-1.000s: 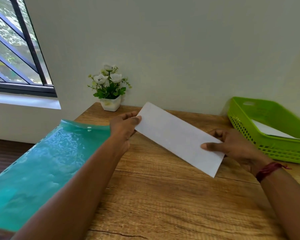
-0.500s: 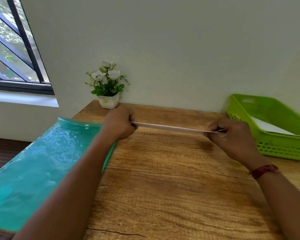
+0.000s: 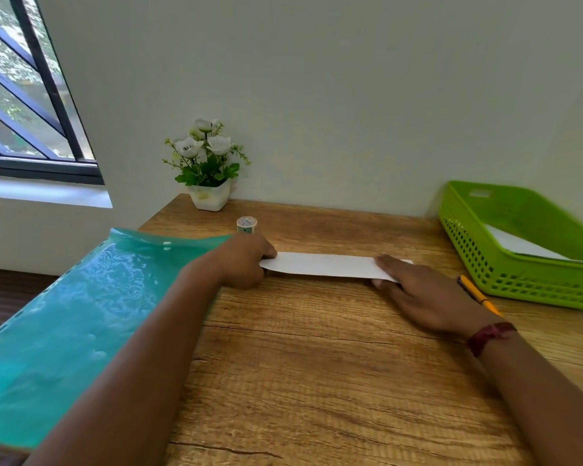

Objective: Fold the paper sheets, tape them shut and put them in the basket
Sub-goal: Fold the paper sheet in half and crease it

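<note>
Paper [image 3: 320,264] lies folded into a long strip, flat on the desk [image 3: 317,381], so you are at the end of the folding step and the taping is not yet done. Your left hand [image 3: 246,260] pinches the strip's left end with curled fingers; your right hand [image 3: 424,294] lies on the right end with straight fingers pressing it down. From this angle the open edge of the fold is hard to make out, and it looks untaped.

Next you need the tape [image 3: 246,225], which stands just behind your left hand. Keep the right hand pressing so the fold does not spring open, and free the left to reach back for the roll.

A folder [image 3: 81,314] lies at your left, touching that forearm, and a plant [image 3: 209,169] stands at the wall near the tape; mind it when you reach. A pencil [image 3: 478,295] lies between your right hand and the basket [image 3: 519,280], which already holds a sheet [image 3: 525,245]. Lift the strip over the pencil when you carry it across.
</note>
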The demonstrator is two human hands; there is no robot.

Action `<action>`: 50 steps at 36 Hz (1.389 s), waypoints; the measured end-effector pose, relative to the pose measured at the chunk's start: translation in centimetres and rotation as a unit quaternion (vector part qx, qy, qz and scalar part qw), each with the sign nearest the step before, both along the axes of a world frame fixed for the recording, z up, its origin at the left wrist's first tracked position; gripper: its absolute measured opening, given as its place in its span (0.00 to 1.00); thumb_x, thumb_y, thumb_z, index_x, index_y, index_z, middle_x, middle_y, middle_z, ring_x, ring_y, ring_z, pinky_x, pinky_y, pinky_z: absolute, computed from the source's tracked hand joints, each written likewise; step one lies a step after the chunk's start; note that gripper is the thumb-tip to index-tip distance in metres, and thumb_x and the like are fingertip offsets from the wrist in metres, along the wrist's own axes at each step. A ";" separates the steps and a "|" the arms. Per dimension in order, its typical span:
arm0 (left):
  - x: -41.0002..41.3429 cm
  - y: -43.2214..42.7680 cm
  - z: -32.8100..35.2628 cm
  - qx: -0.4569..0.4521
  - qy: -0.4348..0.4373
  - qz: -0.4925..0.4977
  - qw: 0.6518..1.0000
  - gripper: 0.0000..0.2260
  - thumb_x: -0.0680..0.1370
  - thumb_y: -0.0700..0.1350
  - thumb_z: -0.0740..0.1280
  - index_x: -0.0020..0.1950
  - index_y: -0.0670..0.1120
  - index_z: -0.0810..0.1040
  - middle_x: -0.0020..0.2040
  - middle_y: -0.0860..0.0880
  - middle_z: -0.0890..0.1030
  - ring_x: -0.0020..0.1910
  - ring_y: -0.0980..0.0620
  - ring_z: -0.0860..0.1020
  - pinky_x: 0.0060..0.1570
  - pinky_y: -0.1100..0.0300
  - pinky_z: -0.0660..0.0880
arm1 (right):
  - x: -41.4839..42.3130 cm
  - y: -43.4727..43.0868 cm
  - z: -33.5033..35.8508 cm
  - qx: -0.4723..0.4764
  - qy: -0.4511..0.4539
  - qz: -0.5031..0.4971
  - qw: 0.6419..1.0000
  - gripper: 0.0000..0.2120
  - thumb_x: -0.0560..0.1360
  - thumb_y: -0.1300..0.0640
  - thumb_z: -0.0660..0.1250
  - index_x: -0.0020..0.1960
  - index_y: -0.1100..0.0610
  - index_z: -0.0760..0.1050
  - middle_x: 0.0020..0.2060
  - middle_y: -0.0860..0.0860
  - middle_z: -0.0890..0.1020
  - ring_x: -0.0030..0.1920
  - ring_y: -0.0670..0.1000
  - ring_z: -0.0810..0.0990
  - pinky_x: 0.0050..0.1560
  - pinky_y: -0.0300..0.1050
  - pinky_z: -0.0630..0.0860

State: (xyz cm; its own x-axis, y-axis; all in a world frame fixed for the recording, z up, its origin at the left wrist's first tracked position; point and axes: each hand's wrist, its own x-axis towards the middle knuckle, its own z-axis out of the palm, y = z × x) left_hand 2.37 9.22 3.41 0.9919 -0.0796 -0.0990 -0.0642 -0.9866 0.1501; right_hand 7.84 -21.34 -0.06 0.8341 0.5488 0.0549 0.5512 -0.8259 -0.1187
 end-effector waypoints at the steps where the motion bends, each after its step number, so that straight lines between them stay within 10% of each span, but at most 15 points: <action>1: -0.1 -0.1 0.1 0.008 0.021 -0.004 1.000 0.23 0.79 0.40 0.64 0.75 0.47 0.69 0.71 0.47 0.73 0.69 0.49 0.70 0.69 0.56 0.66 | -0.1 0.1 0.0 -0.010 0.016 0.002 1.000 0.32 0.79 0.37 0.48 0.79 0.52 0.54 0.77 0.49 0.60 0.75 0.51 0.63 0.73 0.49 0.62; 7: -0.5 -0.7 0.3 0.032 0.148 -0.008 0.988 0.35 0.81 0.61 0.60 0.81 0.49 0.47 0.82 0.48 0.47 0.80 0.47 0.50 0.76 0.52 0.49 | -0.3 0.3 -0.4 -0.055 0.063 0.012 0.996 0.49 0.68 0.24 0.37 0.80 0.52 0.43 0.79 0.48 0.44 0.78 0.45 0.43 0.78 0.49 0.42; 12: -0.8 -1.9 -0.4 0.034 0.139 0.003 0.990 0.45 0.76 0.70 0.57 0.81 0.45 0.44 0.81 0.46 0.43 0.80 0.47 0.46 0.77 0.48 0.49 | -0.6 0.6 -0.4 -0.056 0.076 0.000 0.996 0.49 0.68 0.24 0.34 0.80 0.52 0.41 0.79 0.48 0.42 0.78 0.45 0.40 0.77 0.50 0.39; 26: 0.5 -6.1 -3.7 0.055 0.044 -0.010 0.997 0.34 0.81 0.66 0.44 0.81 0.48 0.41 0.80 0.42 0.39 0.79 0.40 0.39 0.76 0.40 0.39 | -1.0 3.9 -0.9 -0.003 0.074 -0.042 0.996 0.35 0.79 0.33 0.40 0.77 0.54 0.52 0.80 0.52 0.50 0.79 0.48 0.47 0.78 0.54 0.43; 33: 1.2 -7.4 -5.0 0.057 0.017 -0.037 0.998 0.33 0.81 0.65 0.42 0.80 0.50 0.37 0.80 0.45 0.38 0.78 0.40 0.36 0.73 0.34 0.37 | -1.4 4.9 -0.9 -0.046 0.077 -0.031 0.996 0.40 0.73 0.31 0.31 0.80 0.51 0.38 0.79 0.49 0.39 0.78 0.48 0.37 0.77 0.57 0.37; 50: 0.5 -7.8 -4.6 0.042 0.003 -0.082 0.996 0.29 0.84 0.56 0.43 0.80 0.45 0.38 0.81 0.46 0.38 0.79 0.48 0.37 0.77 0.44 0.37 | -2.3 7.0 -1.3 -0.028 0.083 -0.021 0.996 0.34 0.78 0.36 0.32 0.79 0.51 0.38 0.79 0.48 0.41 0.78 0.46 0.38 0.78 0.53 0.39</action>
State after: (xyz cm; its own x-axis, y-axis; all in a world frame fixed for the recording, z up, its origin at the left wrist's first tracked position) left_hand 2.84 1.45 -1.19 0.9655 -0.2323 -0.1177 -0.2255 -0.9719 0.0681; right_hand 5.54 -14.34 -1.39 0.8514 0.5116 -0.1160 0.4927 -0.8557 -0.1582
